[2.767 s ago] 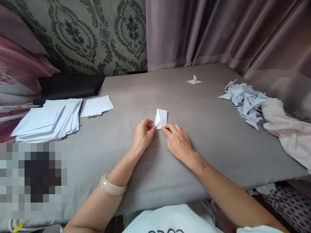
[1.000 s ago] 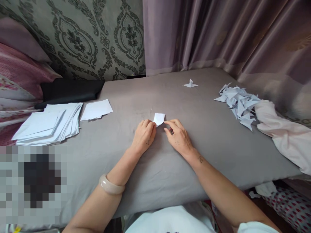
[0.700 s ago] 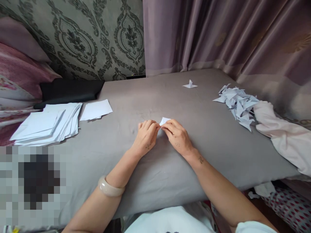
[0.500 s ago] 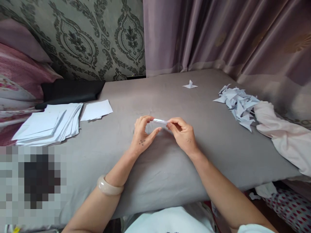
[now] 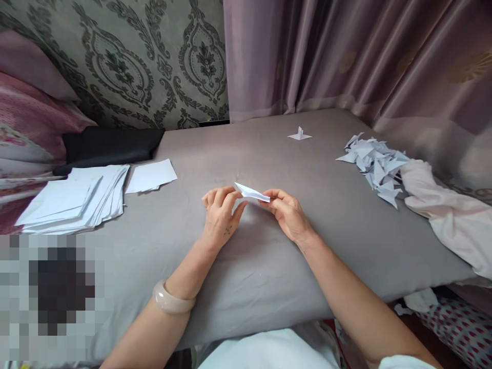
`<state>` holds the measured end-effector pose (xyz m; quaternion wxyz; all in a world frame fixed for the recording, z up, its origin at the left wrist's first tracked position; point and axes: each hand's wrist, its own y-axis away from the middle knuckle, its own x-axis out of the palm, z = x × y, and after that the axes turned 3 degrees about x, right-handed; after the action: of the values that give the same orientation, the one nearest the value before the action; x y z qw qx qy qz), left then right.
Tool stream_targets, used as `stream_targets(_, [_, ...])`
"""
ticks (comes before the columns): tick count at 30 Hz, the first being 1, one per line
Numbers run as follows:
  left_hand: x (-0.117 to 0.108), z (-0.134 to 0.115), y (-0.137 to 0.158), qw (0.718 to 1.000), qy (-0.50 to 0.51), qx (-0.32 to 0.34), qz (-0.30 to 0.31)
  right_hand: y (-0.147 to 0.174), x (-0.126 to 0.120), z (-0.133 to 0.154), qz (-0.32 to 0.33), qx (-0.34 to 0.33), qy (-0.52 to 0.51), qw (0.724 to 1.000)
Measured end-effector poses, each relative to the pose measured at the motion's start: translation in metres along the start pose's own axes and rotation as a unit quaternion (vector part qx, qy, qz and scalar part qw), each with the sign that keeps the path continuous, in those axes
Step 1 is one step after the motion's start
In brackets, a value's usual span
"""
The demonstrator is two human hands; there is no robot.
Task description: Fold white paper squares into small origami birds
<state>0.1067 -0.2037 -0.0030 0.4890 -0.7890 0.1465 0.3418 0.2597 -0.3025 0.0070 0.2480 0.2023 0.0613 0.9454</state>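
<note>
A narrow piece of folded paper (image 5: 251,192) is held between the two hands, apparently just above the grey-covered surface (image 5: 246,277), with its pointed end toward the left and its blunt end toward the right. The blunt end is pinched between the thumb and fingers of the right hand (image 5: 290,214). By the left hand (image 5: 220,214) the paper is only met at the forefinger; its thumb is spread well away, and whether support is given by fingertips behind the paper cannot be told. For work this fine, the pinch is best left light but steady, so that the layers are neither crushed nor let slip; edges should be lined up before any crease is pressed, and the thin point should be guided gently, as it seems easily bent. No box or tray can be made out: the large paper stack (image 5: 73,200), the smaller paper stack (image 5: 151,176), the single paper figure (image 5: 300,135) and the heap of paper figures (image 5: 378,163) are all laid directly on the surface, the heap being set just beside a pale cloth (image 5: 438,205).
</note>
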Motion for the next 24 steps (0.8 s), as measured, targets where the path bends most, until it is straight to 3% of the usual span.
stream_targets(6, [0.0,-0.002,-0.002,0.998,-0.008,0.056,-0.011,0.0,0.0,-0.001,-0.007,0.006,-0.001,1.0])
stream_targets(13, [-0.002,-0.002,0.0,0.989,-0.032,0.115,0.089,-0.001,0.003,-0.004,0.034,-0.016,0.029,0.999])
stream_targets(16, [-0.004,-0.002,0.002,0.981,-0.095,0.105,0.135,-0.002,0.002,-0.009,-0.008,-0.058,0.126,0.99])
stream_targets(18, [-0.005,-0.003,0.001,0.973,-0.136,0.074,0.172,-0.002,0.001,-0.012,-0.061,-0.136,0.226,0.963])
stream_targets(20, [-0.005,-0.005,0.001,0.964,-0.161,0.038,0.206,0.0,0.001,-0.014,-0.074,-0.227,0.335,0.912])
stream_targets(24, [-0.003,-0.005,0.002,0.955,-0.155,0.011,0.254,0.007,0.007,-0.017,0.006,-0.315,0.479,0.82])
